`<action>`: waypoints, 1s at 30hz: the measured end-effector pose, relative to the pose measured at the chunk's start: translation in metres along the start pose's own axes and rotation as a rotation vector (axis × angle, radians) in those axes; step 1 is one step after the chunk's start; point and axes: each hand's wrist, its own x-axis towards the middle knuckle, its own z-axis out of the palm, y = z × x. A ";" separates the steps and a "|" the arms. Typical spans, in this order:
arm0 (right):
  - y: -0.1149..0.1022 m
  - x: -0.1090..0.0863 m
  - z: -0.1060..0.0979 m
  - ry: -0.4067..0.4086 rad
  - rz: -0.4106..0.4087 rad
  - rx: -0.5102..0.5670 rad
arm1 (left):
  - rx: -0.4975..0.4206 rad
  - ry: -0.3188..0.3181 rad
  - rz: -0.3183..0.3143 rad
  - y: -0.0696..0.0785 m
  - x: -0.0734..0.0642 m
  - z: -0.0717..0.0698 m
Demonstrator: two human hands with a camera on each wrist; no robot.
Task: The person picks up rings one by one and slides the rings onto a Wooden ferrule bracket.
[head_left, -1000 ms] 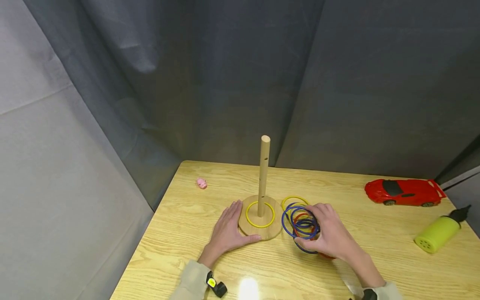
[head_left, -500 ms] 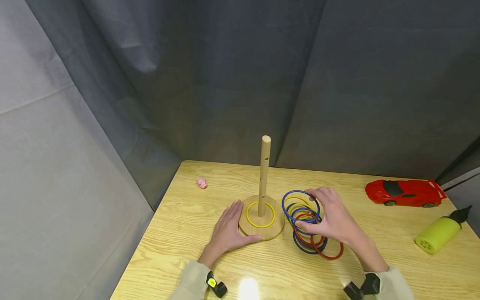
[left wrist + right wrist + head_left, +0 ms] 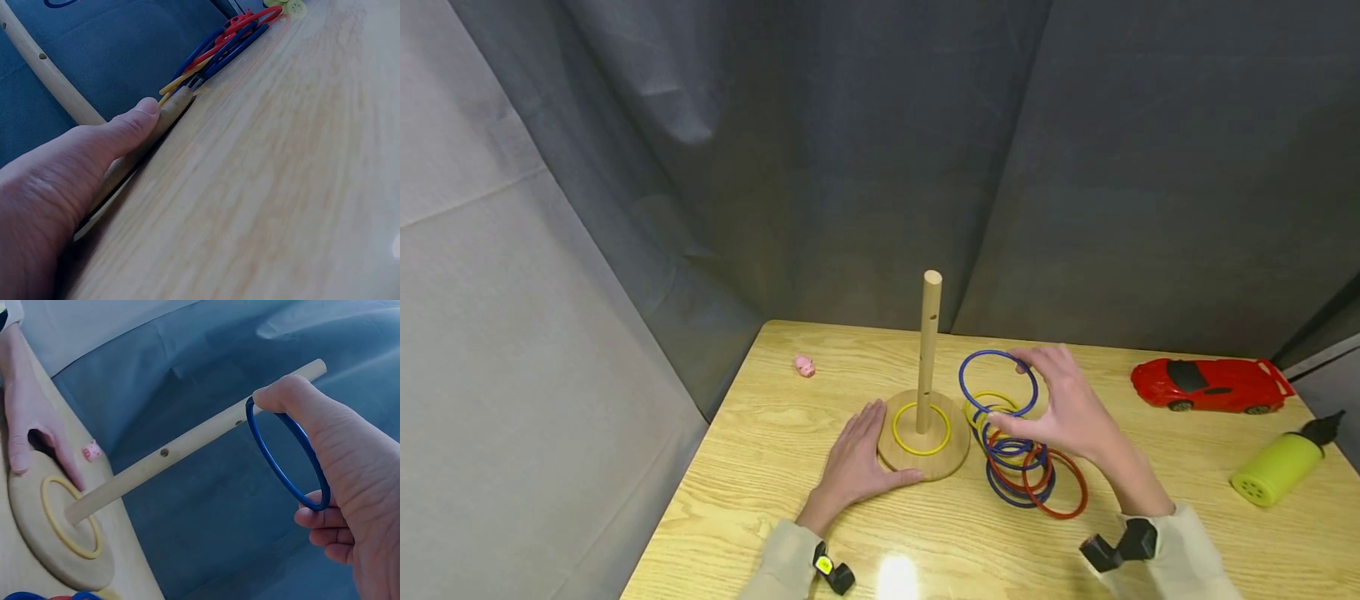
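Note:
My left hand [image 3: 861,465] rests around the left and near edge of a round wooden base [image 3: 958,443], fingers straight and thumb spread along the rim. A wooden peg [image 3: 928,342] rises from the base. One yellow ring [image 3: 920,453] lies flat around its foot. Raised to the right of the peg, my right hand [image 3: 1060,408] pinches a blue ring [image 3: 274,465] between thumb and fingertips. In the right wrist view that ring overlaps the upper peg but is not around it. Below the right hand, several blue, red and yellow rings [image 3: 1015,454] lie in a loose pile.
On the wooden table [image 3: 760,450], a small pink pig figure [image 3: 804,366] sits at the back left. A red toy car [image 3: 1210,385] stands at the back right, with a yellow-green bottle with a black top [image 3: 1273,471] near it. A dark curtain [image 3: 850,167] hangs behind.
My right hand has lifted the blue ring up and away from the pile, uncovering the red rings beneath. The left hand has stayed on the base.

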 end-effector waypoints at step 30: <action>-0.021 0.070 -0.044 0.161 -0.007 0.075 | 0.023 0.009 0.020 -0.004 0.002 0.001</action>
